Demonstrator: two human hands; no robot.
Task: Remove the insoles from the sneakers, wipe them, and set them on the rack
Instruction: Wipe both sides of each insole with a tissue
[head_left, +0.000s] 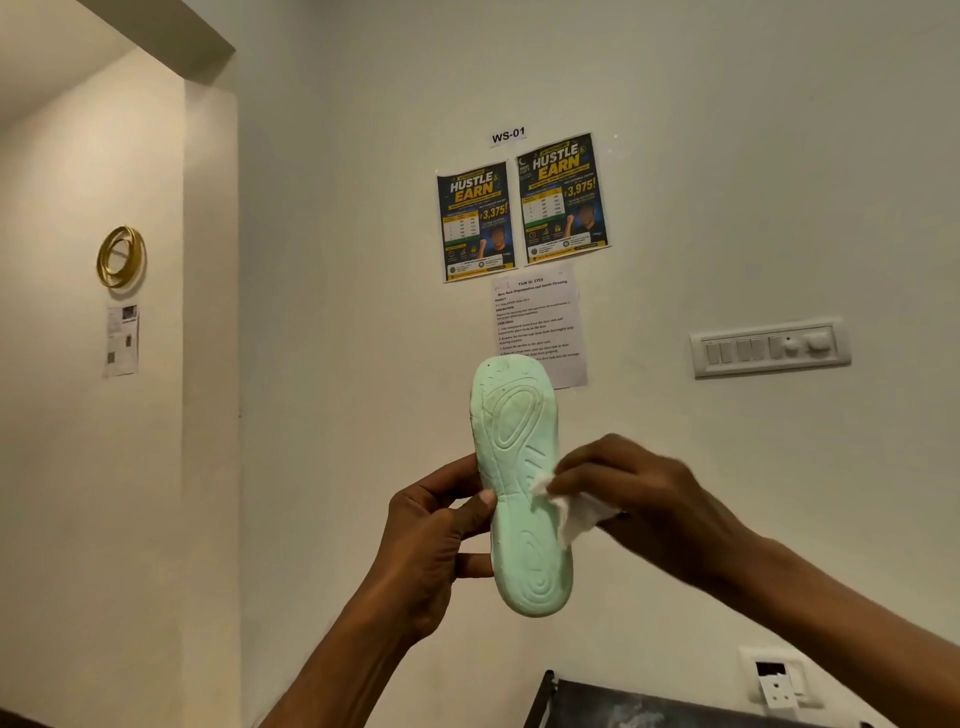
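We grip the mint-green insole (519, 483) upright by its edge with our left hand (436, 540), while our right hand (639, 499) pinches a white wipe (571, 512) against it.

Both forearms angled upward. The left hand (431, 535) gripped the insole (519, 457) at its edge, thumb in front. The right hand (639, 493) pinched a white wipe (574, 517).

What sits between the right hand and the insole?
A white wipe, held in the fingers of the right hand and touching the right edge of the insole. The head view shows it.
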